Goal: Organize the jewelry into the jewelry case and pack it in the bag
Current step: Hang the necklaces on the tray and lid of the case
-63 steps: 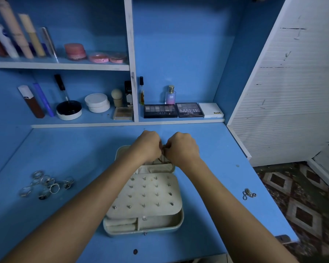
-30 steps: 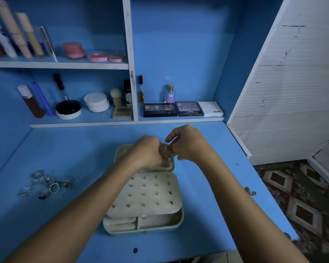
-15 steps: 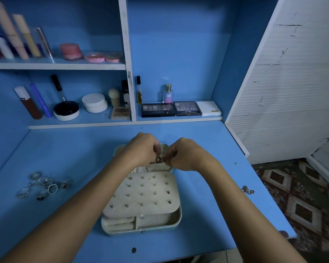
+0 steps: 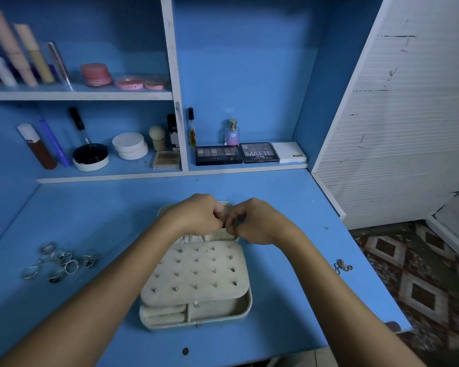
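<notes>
A blue desk (image 4: pixel 90 221) with white-edged blue shelves (image 4: pixel 77 95) holding makeup stands against a blue back wall (image 4: pixel 236 62) in dim light, a scuffed white ribbed panel (image 4: pixel 395 128) at its right above a diamond-patterned carpet (image 4: pixel 421 282).

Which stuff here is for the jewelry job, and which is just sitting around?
For the job: case, rings, chain, left hand, right hand.
Just sitting: palettes, perfume, compacts, tubes.

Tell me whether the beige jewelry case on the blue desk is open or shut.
Open: the beige jewelry case shows its stud-covered earring panel and inner compartments.
</notes>
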Motion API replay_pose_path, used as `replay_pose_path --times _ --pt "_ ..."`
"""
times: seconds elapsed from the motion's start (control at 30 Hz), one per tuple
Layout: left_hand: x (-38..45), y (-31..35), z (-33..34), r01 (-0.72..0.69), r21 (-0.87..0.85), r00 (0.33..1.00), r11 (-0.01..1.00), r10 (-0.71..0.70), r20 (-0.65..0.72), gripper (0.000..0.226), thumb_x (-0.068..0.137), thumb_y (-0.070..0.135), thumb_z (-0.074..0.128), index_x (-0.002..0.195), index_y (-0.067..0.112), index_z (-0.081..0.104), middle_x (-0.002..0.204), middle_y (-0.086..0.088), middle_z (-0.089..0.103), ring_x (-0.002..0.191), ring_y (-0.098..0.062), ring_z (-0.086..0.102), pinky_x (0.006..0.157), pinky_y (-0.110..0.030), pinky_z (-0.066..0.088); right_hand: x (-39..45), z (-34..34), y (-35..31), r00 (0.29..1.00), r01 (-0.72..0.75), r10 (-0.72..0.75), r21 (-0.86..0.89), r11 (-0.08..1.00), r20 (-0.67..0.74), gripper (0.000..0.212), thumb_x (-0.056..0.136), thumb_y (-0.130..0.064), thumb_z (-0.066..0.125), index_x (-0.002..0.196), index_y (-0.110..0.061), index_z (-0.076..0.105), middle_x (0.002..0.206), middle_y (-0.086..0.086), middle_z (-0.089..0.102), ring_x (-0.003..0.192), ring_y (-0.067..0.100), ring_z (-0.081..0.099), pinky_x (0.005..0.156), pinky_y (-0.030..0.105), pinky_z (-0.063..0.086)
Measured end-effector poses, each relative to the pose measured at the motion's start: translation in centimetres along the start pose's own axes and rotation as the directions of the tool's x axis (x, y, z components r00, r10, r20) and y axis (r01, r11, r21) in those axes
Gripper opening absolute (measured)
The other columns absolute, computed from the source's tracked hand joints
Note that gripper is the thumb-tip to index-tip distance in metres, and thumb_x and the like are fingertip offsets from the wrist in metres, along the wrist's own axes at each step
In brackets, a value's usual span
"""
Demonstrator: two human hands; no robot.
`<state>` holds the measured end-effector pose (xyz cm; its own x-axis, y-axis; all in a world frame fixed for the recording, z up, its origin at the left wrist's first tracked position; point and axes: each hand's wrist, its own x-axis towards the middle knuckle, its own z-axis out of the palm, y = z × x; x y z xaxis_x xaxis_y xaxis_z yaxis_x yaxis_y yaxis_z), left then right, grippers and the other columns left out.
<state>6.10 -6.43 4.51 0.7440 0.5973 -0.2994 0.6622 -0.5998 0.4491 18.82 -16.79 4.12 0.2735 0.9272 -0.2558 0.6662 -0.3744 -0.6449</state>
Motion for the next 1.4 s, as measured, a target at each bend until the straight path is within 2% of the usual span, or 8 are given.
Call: replay_pose_path --times 0.17,0.33,0.47,0.73,0.97,1.2,1.27,1.4 --pt "0.2 -0.2 -0.2 0.047 -0.041 0.996 0.998 -0.044 0.072 0.019 0.085 0.023 0.057 0.092 0.024 0.075 0.097 0.001 0.072 0.095 -0.019 0.065 0.085 -0.037 0.054 -0.3 -0.1 0.4 0.998 -0.058 0.055 0.188 0.98 0.023 0.028 0.085 -0.003 0.063 0.072 -0.026 0.075 0.074 -0.007 0.064 0.061 0.014 0.06 0.063 0.022 0.058" --pt "0.6 0.1 -0.6 0.046 -0.146 0.998 0.988 -0.052 -0.036 0.021 0.086 0.018 0.056 0.093 0.032 0.069 0.093 0.012 0.064 0.083 -0.009 0.06 0.071 -0.025 0.049 -0.3 -0.1 0.3 0.998 -0.055 0.053 0.158 0.986 0.019 0.027 0.084 -0.001 0.06 0.079 -0.021 0.078 0.072 -0.01 0.064 0.055 0.008 0.058 0.057 0.016 0.051" --pt "0.7 0.6 -0.5 0.014 -0.056 0.999 0.998 -0.012 0.032 0.033 0.088 0.015 0.051 0.082 0.044 0.066 0.091 0.014 0.063 0.084 -0.01 0.058 0.069 -0.025 0.044 -0.1 0.0 0.4 0.999 -0.053 0.052 0.138 0.989 0.006 0.031 0.084 -0.002 0.06 0.073 -0.026 0.076 0.075 -0.009 0.067 0.057 0.01 0.06 0.06 0.019 0.055" --pt "0.8 0.6 -0.2 0.081 -0.039 0.995 0.996 -0.078 0.063 0.018 0.086 0.03 0.06 0.082 0.023 0.076 0.089 -0.002 0.071 0.087 -0.02 0.064 0.077 -0.036 0.053 -0.1 -0.1 0.4 0.999 -0.05 0.05 0.128 0.991 0.001 0.029 0.085 -0.008 0.067 0.068 -0.031 0.071 0.079 -0.005 0.067 0.05 0.009 0.058 0.055 0.017 0.047" --pt "1.1 1.1 -0.3 0.188 -0.034 0.977 0.982 -0.183 0.112 0.029 0.08 0.034 0.059 0.058 0.018 0.047 0.062 0.001 0.041 0.062 -0.018 0.041 0.06 -0.032 0.031 -0.1 0.0 0.5 0.998 -0.055 0.055 0.141 0.988 0.005 0.024 0.086 -0.009 0.068 0.071 -0.028 0.072 0.076 -0.006 0.066 0.052 0.01 0.058 0.053 0.017 0.047" --pt "1.0 0.5 -0.2 0.135 -0.099 0.986 0.986 -0.124 0.109 0.019 0.078 0.037 0.063 0.083 0.021 0.073 0.083 0.0 0.068 0.081 -0.019 0.062 0.076 -0.038 0.052 -0.1 0.0 0.6 0.999 -0.048 0.048 0.166 0.985 0.003 0.019 0.086 -0.009 0.069 0.078 -0.025 0.075 0.085 -0.003 0.07 0.058 0.01 0.059 0.056 0.018 0.049" --pt "1.1 0.3 -0.1 0.114 -0.148 0.991 0.982 -0.102 0.082 0.008 0.081 0.027 0.067 0.088 0.028 0.07 0.09 0.005 0.07 0.087 -0.016 0.063 0.084 -0.035 0.052 0.0 0.1 0.6 0.999 -0.049 0.049 0.165 0.985 0.0 0.018 0.086 -0.009 0.068 0.08 -0.024 0.076 0.088 -0.002 0.072 0.061 0.01 0.06 0.058 0.018 0.05" --pt "1.1 0.2 -0.3 0.079 -0.145 0.994 0.986 -0.068 0.08 0.021 0.08 0.018 0.072 0.097 0.025 0.063 0.094 0.006 0.068 0.081 -0.012 0.059 0.075 -0.029 0.048 0.1 0.4 0.8 0.998 -0.029 0.036 0.146 0.989 -0.049 0.016 0.085 -0.01 0.068 0.081 -0.023 0.077 0.088 0.0 0.074 0.06 0.012 0.061 0.058 0.019 0.053"
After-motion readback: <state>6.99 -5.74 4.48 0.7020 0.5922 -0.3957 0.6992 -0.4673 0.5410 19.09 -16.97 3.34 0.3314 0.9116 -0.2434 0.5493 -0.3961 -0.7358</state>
